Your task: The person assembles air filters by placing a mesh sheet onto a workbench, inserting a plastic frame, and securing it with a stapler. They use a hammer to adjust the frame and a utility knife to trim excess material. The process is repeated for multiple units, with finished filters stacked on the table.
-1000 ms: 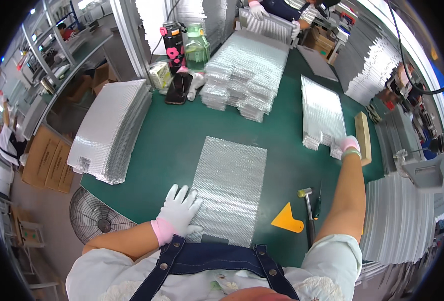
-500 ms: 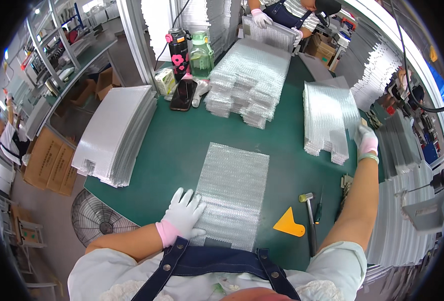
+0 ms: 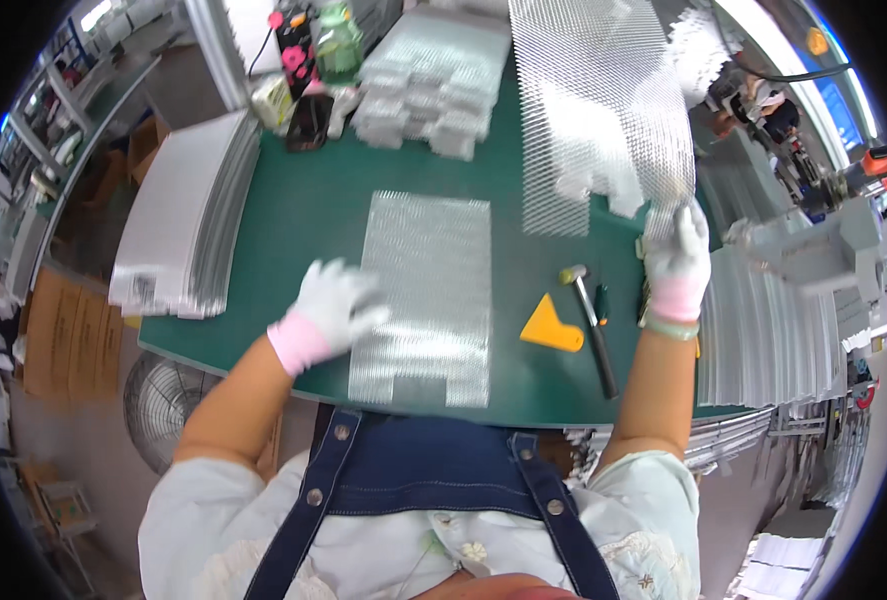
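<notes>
A silvery sheet of fine metal mesh (image 3: 425,290), with a notch in its near edge, lies flat on the green table in front of me. My left hand (image 3: 335,312), in a white glove with a pink cuff, is at its left edge with fingers apart. I cannot tell whether the fingertips touch it. On the right, my right hand (image 3: 677,258), gloved the same way, pinches the near right corner of another mesh sheet (image 3: 598,90). This sheet is raised, and the stack of notched sheets (image 3: 603,185) shows partly through it.
A stack of pale sheets (image 3: 173,215) stands at the left, another stack (image 3: 428,75) at the back. A yellow scraper (image 3: 551,328), a hammer (image 3: 593,330) and a screwdriver (image 3: 601,305) lie right of the flat sheet. A phone (image 3: 309,122) and green bottle (image 3: 338,45) are far left.
My right hand has come nearer, now with a mesh sheet lifted off the right-hand stack. My left hand has lifted or shifted slightly at the flat sheet's edge. The view has shifted.
</notes>
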A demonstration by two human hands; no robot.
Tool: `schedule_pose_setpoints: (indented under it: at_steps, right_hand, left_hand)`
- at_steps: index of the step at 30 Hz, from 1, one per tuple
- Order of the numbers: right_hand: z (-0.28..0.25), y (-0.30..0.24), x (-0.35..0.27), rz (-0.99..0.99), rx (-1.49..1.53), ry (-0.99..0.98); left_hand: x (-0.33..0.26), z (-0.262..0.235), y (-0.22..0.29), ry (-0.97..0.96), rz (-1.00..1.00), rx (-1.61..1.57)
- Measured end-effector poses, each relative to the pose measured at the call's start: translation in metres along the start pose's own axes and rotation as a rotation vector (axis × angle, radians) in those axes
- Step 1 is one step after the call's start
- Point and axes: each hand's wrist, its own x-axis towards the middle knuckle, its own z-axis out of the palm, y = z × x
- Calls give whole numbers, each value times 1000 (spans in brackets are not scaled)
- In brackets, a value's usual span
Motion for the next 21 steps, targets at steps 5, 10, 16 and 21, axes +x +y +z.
schedule_pose_setpoints:
  at_steps: [5,10,16,21]
  right_hand:
    - [49,-137,-128,669,711,-29]
    - [73,-169,-182,806,324,-287]
    - [95,-157,-204,713,-241,-547]
    - [111,-151,-202,658,-495,-721]
  left_hand:
    - [-2,-47,81,351,-310,-964]
    - [-43,1,67,456,-294,-469]
    - [-58,60,47,450,-405,-169]
    - [-50,76,34,217,-501,16]
